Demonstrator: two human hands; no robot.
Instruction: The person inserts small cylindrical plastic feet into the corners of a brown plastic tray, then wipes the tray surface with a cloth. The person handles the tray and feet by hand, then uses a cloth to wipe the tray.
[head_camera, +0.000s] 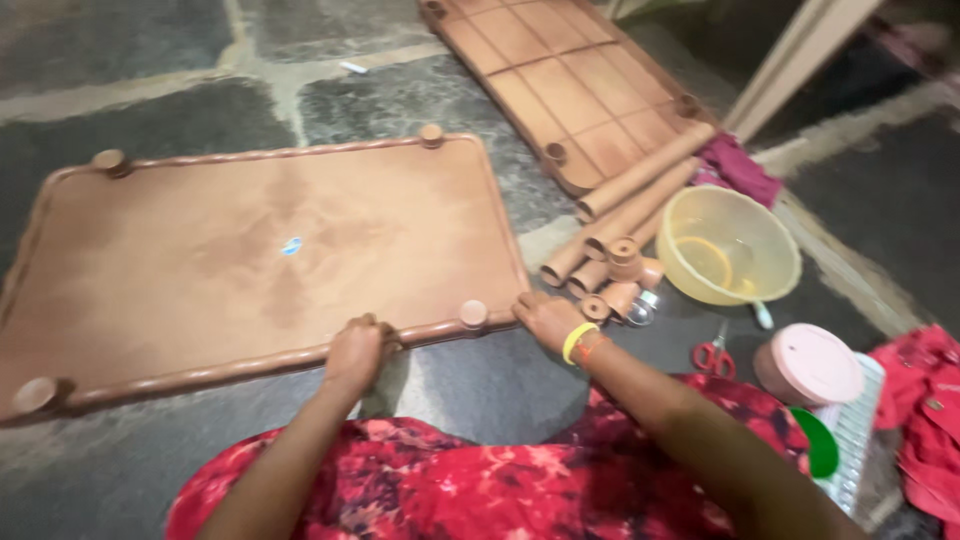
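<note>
Here both hands (352, 352) (545, 318) grip the dusty brown plastic shelf panel (250, 260), 4 round sockets.

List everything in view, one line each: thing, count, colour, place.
shelf panel: 1, brown, flat on the stone floor, centre left
second panel: 1, brown, ribbed, top centre
tubes: several, brown, between the panels and the bowl
bowl: 1, yellow, right of the tubes
scissors: 1, red handles, below the bowl
lidded tub: 1, pink, lower right
cloth: red, far right
left hand: on the shelf panel's near rim
right hand: at its near right corner, yellow band on the wrist
</note>
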